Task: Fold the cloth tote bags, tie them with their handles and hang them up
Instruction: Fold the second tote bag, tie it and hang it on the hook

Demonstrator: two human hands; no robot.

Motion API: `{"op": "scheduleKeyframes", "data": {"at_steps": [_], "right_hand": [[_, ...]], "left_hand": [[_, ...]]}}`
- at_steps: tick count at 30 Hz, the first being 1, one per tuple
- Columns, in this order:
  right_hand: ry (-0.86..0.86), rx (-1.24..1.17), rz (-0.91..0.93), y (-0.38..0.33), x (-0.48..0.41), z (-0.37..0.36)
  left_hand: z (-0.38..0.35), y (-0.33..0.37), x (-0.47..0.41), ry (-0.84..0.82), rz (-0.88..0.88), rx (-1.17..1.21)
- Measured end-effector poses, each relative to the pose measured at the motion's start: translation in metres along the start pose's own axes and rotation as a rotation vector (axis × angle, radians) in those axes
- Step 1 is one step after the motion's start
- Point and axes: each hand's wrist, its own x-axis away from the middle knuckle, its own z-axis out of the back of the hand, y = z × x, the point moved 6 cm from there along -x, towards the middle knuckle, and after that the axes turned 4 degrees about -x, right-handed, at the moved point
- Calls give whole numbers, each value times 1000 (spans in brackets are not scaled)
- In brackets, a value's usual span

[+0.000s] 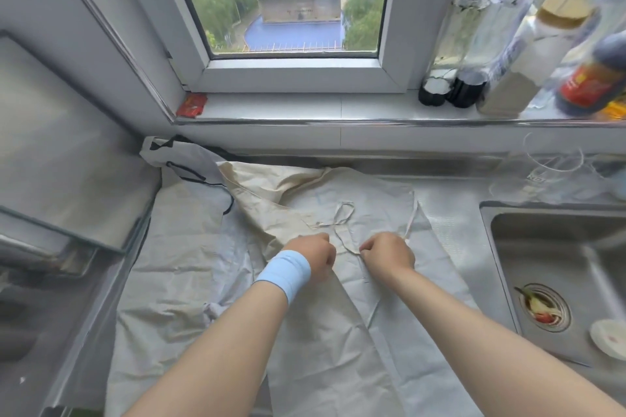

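— Where is the tote bag (342,301)?
— Spread flat on the counter, just left of the sink (555,247)

— And the hands?
— Left hand (313,256) is clenched on the cloth; right hand (388,256) pinches a thin handle (342,218)

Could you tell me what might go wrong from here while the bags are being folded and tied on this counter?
1. The right hand pinches a thin handle that loops loosely; it may slip out of the grip or tangle.
2. The top tote bag lies over other bags, so a pull could drag those too.
3. The cloth reaches toward the sink, where food scraps sit in the drain; an edge could slide in and get dirty.
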Motion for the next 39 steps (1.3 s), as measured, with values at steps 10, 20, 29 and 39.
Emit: {"op": "scheduleKeyframes", "data": {"at_steps": [10,20,29,39], "right_hand": [[-605,-552,38,-41,44,-26],[-244,277,292,35,50,-10],[237,299,78,77,50,33],[149,-76,233,87,60,34]], "left_hand": [[33,5,46,376,-87,221],[-45,24,50,59,113,134],[-53,32,53,95,169,-47],[-58,60,38,-24,96,55]]}}
